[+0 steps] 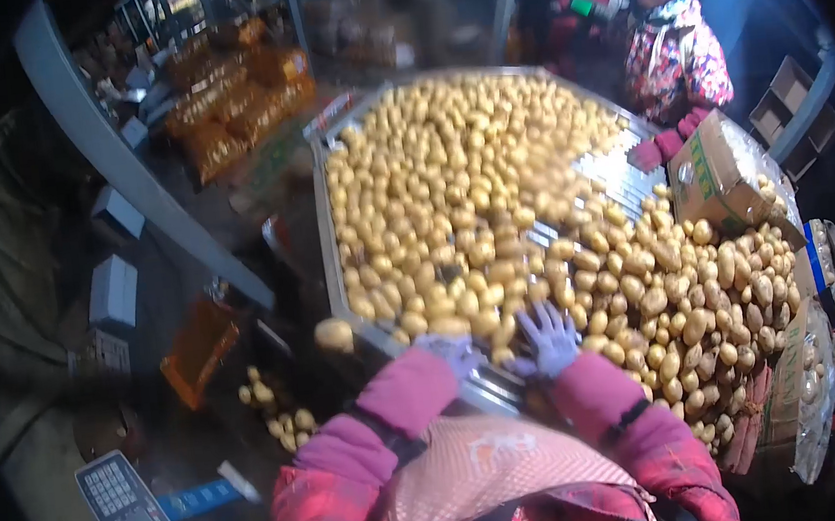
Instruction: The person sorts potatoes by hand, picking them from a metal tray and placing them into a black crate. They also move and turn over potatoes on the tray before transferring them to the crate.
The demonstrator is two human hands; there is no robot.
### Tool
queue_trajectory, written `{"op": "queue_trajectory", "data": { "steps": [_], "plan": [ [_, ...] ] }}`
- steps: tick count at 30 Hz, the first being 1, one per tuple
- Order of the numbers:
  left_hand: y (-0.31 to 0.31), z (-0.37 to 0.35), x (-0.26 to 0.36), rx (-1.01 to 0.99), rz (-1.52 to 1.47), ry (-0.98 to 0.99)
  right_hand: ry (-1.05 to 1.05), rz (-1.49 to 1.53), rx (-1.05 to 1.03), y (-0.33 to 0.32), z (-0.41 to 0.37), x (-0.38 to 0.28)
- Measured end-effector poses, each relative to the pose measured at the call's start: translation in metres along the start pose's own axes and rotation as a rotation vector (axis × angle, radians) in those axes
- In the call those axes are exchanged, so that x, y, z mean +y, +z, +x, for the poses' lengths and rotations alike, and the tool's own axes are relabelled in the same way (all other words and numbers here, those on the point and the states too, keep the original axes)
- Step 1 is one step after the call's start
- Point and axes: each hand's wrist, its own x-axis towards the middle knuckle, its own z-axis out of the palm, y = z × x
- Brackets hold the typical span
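Observation:
My right hand (549,339), in a thin lavender glove, is open with fingers spread against the potatoes (472,195) at the near side of the slatted metal table (490,391). Close to the table's near left edge is my left hand (455,352), gloved alike, its fingers loosely stretched with nothing visible in them. A single large potato (332,336) shows by the table's left corner, left of that hand. Pink sleeves and a checked apron (492,464) cover my arms and front.
Another person (673,45) in a flowered jacket stands at the far right, gloved hands by a cardboard box (721,171). Orange net sacks (242,107) lie at the back left. A scale (132,514) and loose potatoes (276,410) are at lower left. Metal posts (126,158) rise nearby.

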Motion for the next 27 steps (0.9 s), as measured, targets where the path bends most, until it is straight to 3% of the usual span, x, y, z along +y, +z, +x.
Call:
{"op": "queue_trajectory", "data": {
  "steps": [1, 2, 4, 6, 8, 10, 12, 15, 16, 18, 22, 23, 24, 26, 27],
  "plan": [
    [0.024, -0.001, -0.009, 0.139, 0.060, 0.020, -0.091, 0.033, 0.101, 0.017, 0.014, 0.006],
    [0.046, -0.005, -0.015, 0.259, 0.115, 0.043, -0.096, 0.096, 0.041, 0.016, 0.029, 0.003],
    [-0.011, 0.003, 0.008, -0.022, -0.078, -0.088, -0.068, 0.107, 0.037, 0.027, 0.053, -0.001],
    [0.001, -0.003, 0.002, -0.030, -0.004, -0.020, -0.034, 0.641, -0.158, -0.002, 0.063, 0.007],
    [0.011, -0.005, -0.007, 0.046, 0.017, 0.023, 0.051, 0.797, 0.058, -0.003, 0.058, 0.035],
    [0.023, -0.006, -0.011, 0.016, 0.000, -0.063, 0.067, 0.397, 0.049, -0.026, 0.035, 0.062],
    [0.026, -0.003, -0.008, -0.017, -0.045, -0.184, -0.036, 0.246, -0.090, -0.026, 0.009, 0.071],
    [0.023, 0.002, 0.005, -0.072, -0.088, -0.187, -0.092, 0.157, -0.132, -0.029, -0.013, 0.033],
    [0.026, 0.000, 0.010, -0.085, -0.084, -0.191, -0.090, 0.049, -0.244, -0.031, -0.013, 0.022],
    [0.032, -0.005, 0.021, -0.100, -0.117, 0.046, -0.051, 0.003, -0.232, -0.024, -0.007, 0.015],
    [0.027, 0.009, 0.022, -0.172, -0.009, -0.012, -0.038, 0.017, -0.211, -0.022, 0.001, 0.013],
    [0.025, 0.023, 0.022, -0.301, 0.113, -0.205, -0.050, 0.042, -0.168, -0.018, -0.002, 0.017],
    [0.019, 0.024, 0.014, -0.303, 0.113, -0.201, -0.045, 0.042, -0.168, -0.015, -0.005, 0.019],
    [0.006, 0.019, -0.003, 0.142, 0.216, -0.228, -0.082, 0.006, -0.130, -0.012, -0.008, 0.022],
    [0.005, 0.023, -0.004, 0.144, 0.214, -0.228, -0.081, 0.003, -0.131, -0.014, -0.010, 0.022]
  ]
}}
